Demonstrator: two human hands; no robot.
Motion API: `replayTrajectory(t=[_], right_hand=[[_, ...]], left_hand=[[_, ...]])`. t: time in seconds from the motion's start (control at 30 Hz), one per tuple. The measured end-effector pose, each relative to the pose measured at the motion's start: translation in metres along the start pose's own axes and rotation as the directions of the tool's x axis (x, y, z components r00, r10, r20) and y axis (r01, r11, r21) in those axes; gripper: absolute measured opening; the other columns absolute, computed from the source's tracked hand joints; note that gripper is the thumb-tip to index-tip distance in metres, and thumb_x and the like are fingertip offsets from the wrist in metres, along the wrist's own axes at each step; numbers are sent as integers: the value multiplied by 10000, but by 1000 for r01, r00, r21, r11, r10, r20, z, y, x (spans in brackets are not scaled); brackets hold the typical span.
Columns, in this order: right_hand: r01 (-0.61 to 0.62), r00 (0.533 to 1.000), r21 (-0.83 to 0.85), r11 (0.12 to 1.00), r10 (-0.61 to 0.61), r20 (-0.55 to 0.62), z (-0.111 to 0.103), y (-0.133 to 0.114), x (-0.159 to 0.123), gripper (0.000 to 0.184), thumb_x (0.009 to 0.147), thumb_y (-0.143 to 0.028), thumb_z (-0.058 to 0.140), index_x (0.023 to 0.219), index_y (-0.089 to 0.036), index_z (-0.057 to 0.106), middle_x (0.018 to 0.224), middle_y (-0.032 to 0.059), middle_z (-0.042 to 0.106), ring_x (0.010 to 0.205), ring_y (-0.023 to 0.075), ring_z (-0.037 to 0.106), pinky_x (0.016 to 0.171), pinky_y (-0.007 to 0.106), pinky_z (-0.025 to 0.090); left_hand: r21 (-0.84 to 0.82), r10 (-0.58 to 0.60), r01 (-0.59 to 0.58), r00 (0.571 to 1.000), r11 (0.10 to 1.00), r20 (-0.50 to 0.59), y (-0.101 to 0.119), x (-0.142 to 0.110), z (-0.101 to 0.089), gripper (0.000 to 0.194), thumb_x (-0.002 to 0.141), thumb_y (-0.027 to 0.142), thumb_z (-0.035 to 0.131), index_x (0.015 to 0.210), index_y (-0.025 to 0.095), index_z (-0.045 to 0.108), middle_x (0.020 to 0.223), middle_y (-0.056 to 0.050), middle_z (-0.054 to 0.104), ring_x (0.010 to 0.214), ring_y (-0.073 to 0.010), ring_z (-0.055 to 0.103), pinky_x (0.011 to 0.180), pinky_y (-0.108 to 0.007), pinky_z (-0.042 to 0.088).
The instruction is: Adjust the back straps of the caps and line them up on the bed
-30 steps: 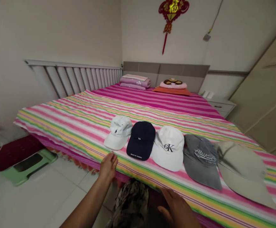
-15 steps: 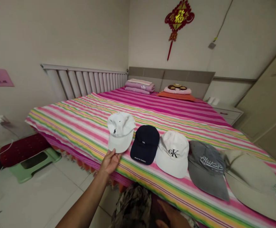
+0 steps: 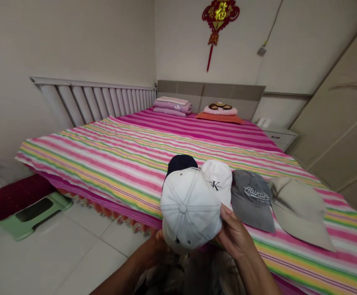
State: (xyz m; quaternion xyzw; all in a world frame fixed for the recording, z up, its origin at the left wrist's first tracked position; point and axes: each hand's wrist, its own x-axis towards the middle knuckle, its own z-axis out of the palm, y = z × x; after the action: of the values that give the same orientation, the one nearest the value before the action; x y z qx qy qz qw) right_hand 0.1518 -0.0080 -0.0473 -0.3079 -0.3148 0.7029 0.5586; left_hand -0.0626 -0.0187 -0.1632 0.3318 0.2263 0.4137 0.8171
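Observation:
A white baseball cap [image 3: 190, 209] is held up in front of me, its crown and top button facing the camera. My left hand [image 3: 157, 248] grips its lower left edge, with the fingertips partly hidden behind the cap. On the other side, my right hand [image 3: 232, 233] is closed around the cap's right edge. Behind the held cap, a navy cap [image 3: 182, 162] shows only its top. Beside that lie a white cap with black letters [image 3: 218, 176], a grey cap with white lettering [image 3: 254, 200] and a beige cap [image 3: 301, 213], in a row on the bed.
The bed [image 3: 105, 143] has a striped cover. Folded purple bedding [image 3: 172, 107] and an orange pillow [image 3: 218, 118] lie by the headboard. A white radiator [image 3: 95, 100] runs along the left wall. On the floor at left is a green stool [image 3: 34, 217]; a nightstand [image 3: 278, 137] stands at right.
The white cap has come up off the bed toward me and turned so its crown faces me. My right hand has risen from my lap and taken hold of it too.

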Motion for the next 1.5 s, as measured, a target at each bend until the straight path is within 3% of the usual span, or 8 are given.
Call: replayTrajectory(t=[0.17,0.3,0.47,0.57,0.7,0.8,1.0,1.5], right_hand=[[38,999,100,994,-36,-15,-10,4,-17,475,589,-244,744,1048,-218,622,930,77,712,864,261,647,842,389,449],[-3,1000,78,997,3,9,-20,13,-32,457,577,-241,752,1018,-206,639,892,86,717,836,273,655,822,399,458],[-65,996,-12,998,66,53,-38,10,-50,385,589,-305,751,954,-218,667,869,82,715,855,276,643,796,389,459],[-66,989,-42,997,71,130,-42,-5,-56,422,646,-497,661,958,-214,669,913,100,696,867,272,625,760,368,460],[-49,984,-171,984,77,160,-27,-28,-57,560,663,-598,590,1059,-203,624,856,92,672,752,227,607,667,326,458],[-4,1000,-377,926,14,23,-6,-39,-57,465,689,-522,627,1015,-192,631,659,32,620,563,135,528,517,232,397],[1,994,-453,892,-51,-98,15,-38,-60,260,662,-402,699,700,-165,599,455,-64,419,397,43,281,389,168,220],[-23,998,-416,909,-6,-67,27,-32,-58,275,654,-392,699,658,-157,556,435,-68,398,396,44,263,380,172,181]], left_hand=[[-114,-22,22,1000,993,0,31,13,-5,268,645,275,660,870,132,687,835,-91,695,935,-260,602,880,-377,398],[-140,-141,147,989,979,49,52,31,12,438,655,519,618,801,111,686,727,-94,687,848,-268,620,826,-383,427],[-103,14,-5,996,995,94,62,45,47,287,543,254,750,767,91,674,642,-67,665,606,-165,610,635,-252,455],[-82,-7,18,991,996,135,67,47,67,296,518,257,758,729,73,665,586,-53,635,492,-111,553,517,-201,421],[-5,-72,74,985,997,160,71,44,91,321,475,257,773,710,76,650,583,-41,624,466,-98,533,479,-191,403],[37,-123,118,970,992,208,74,39,105,284,473,241,770,669,89,633,563,-26,610,445,-90,517,453,-182,379],[90,-199,179,922,980,332,82,30,111,396,404,260,801,733,88,665,642,-46,636,556,-123,562,542,-209,410],[317,-280,219,947,923,160,88,30,122,265,548,320,761,701,115,689,565,-25,612,412,-58,473,414,-170,331]])
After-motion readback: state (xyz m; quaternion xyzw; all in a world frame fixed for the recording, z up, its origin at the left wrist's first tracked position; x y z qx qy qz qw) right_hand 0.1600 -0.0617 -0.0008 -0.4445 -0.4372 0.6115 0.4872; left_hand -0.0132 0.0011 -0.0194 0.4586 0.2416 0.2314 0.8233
